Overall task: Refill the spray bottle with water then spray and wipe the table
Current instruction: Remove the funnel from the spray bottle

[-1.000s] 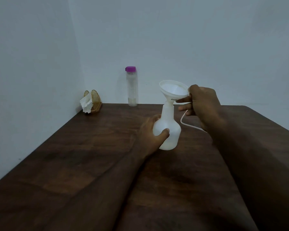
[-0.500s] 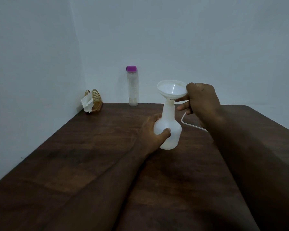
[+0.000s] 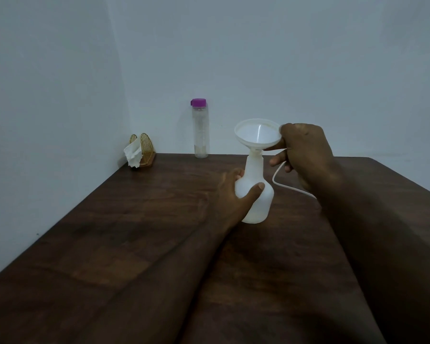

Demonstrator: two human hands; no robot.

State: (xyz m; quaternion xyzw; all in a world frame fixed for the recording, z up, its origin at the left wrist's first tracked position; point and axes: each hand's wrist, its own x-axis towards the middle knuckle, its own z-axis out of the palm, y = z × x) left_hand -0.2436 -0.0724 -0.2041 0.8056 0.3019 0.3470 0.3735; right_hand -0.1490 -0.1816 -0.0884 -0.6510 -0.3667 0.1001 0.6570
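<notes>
While the left hand is wrapping its fingers round the belly of the white plastic spray bottle, the bottle is standing upright mid-way across the dark wooden desk. The right hand is pinching the rim of a white plastic funnel sitting in the bottle's neck. A thin white tube is trailing, seemingly from that palm. A clear bottle with a purple cap and a gold napkin holder are standing by the wall.

Pale walls; dark wooden table; dim light
</notes>
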